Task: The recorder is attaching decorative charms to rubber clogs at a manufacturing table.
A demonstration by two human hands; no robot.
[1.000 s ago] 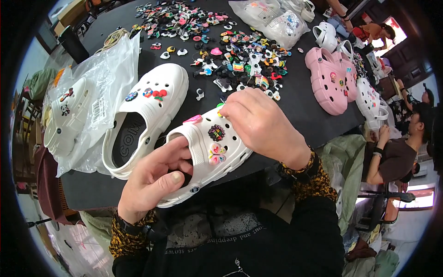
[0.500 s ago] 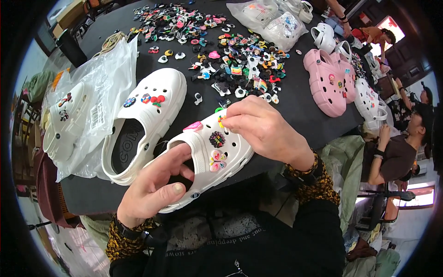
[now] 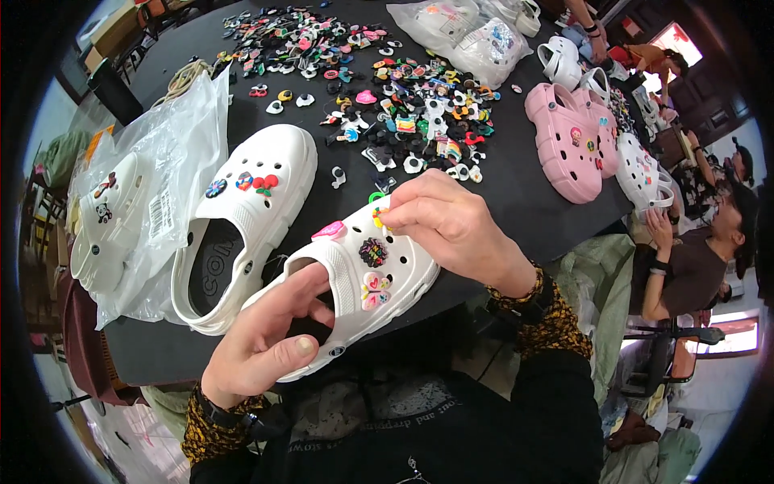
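Note:
A white clog [image 3: 413, 278] sits tilted in front of me. My left hand [image 3: 260, 348] grips it at the foot opening, fingers tucked inside and thumb outside. Over its toe, my right hand [image 3: 453, 230] pinches a small yellow shoe charm [image 3: 377, 216] against the holed upper; a bright green piece shows just beyond. The clog also carries a pink charm [image 3: 329, 231], a dark multicoloured charm [image 3: 373, 252] and a pink-and-white butterfly charm [image 3: 376, 290]. To its left stands another white clog [image 3: 282, 161] with flower, round and cherry charms. The right fingertips partly hide the pinched charm.
Loose charms [image 3: 435, 121] lie heaped across the dark table [image 3: 516, 210]. Bagged white clogs [image 3: 109, 222] are at left, with more in a clear bag [image 3: 484, 48] at the back. Pink clogs [image 3: 556, 145] stand at right, near a co-worker in a brown shirt [image 3: 685, 278].
The view has shifted slightly, so the table things sit a little further left. Both hands keep their hold, the right still pinching the yellow charm at the clog's toe.

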